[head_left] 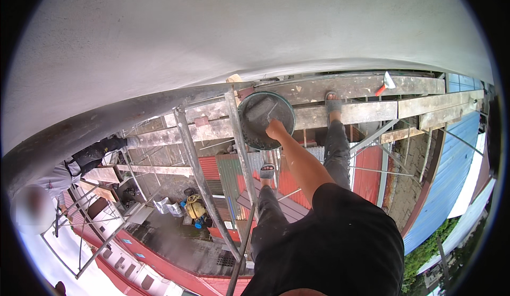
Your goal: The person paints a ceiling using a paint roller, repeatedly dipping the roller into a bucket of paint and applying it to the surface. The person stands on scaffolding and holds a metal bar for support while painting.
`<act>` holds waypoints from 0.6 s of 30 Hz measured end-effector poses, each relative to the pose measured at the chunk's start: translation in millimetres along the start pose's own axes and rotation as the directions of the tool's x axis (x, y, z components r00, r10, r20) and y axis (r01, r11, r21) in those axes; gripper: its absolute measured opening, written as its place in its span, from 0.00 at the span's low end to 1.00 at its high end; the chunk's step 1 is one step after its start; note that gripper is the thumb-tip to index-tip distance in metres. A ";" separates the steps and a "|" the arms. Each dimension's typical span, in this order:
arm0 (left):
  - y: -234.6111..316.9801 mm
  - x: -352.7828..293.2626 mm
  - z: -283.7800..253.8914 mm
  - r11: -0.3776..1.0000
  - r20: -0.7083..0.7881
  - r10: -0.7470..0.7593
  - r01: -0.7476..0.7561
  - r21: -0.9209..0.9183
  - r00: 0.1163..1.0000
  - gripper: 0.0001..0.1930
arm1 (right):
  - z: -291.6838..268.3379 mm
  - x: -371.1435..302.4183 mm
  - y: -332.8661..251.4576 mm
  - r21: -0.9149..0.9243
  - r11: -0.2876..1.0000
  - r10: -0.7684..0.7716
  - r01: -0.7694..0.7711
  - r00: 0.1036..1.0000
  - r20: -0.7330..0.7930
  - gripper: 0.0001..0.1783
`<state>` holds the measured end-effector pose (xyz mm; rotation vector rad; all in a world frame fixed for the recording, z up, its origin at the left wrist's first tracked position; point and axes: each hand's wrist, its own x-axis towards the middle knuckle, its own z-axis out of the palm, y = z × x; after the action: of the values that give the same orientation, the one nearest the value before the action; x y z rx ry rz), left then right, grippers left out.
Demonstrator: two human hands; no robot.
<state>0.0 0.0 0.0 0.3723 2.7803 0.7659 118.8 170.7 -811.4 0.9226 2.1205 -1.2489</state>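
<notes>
My right hand is closed around the handle of a paint roller, reaching down to a round dark bucket. The roller's grey sleeve lies inside the bucket against grey, wet-looking material, and its wire frame shows above my fingers. The handle is mostly hidden by my hand. The bucket rests at the scaffold planks beside a metal pole. My left hand is out of view.
A scraper with an orange handle lies on the far plank. Metal scaffold poles rise left of the bucket. Gaps between planks show roofs far below. A smooth grey wall fills the top. Another person is at the left.
</notes>
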 end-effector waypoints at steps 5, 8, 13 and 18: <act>-10.6 -15.2 -12.1 0.983 -0.049 -0.098 0.089 -0.158 0.994 0.42 | 8.0 -82.5 22.8 0.563 0.787 0.170 -0.254 0.965 0.198 0.14; 8.8 -13.3 -10.3 0.979 0.017 -0.149 0.150 -0.136 0.989 0.35 | -4.1 -156.0 42.7 0.854 0.366 0.075 -0.369 0.927 0.368 0.11; 6.4 7.9 -19.4 0.944 0.170 0.058 0.001 -0.330 0.984 0.29 | -43.6 -250.6 50.0 0.870 0.231 0.026 -0.435 0.897 0.441 0.12; -5.5 5.2 -20.7 0.901 0.147 0.098 -0.026 -0.433 0.984 0.28 | -127.7 -363.3 -15.9 0.867 0.492 -0.030 -0.075 0.994 0.103 0.14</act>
<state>-11.8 -12.6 13.6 0.4162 2.3650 1.2678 328.6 171.1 -488.1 1.2063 1.2570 -2.3837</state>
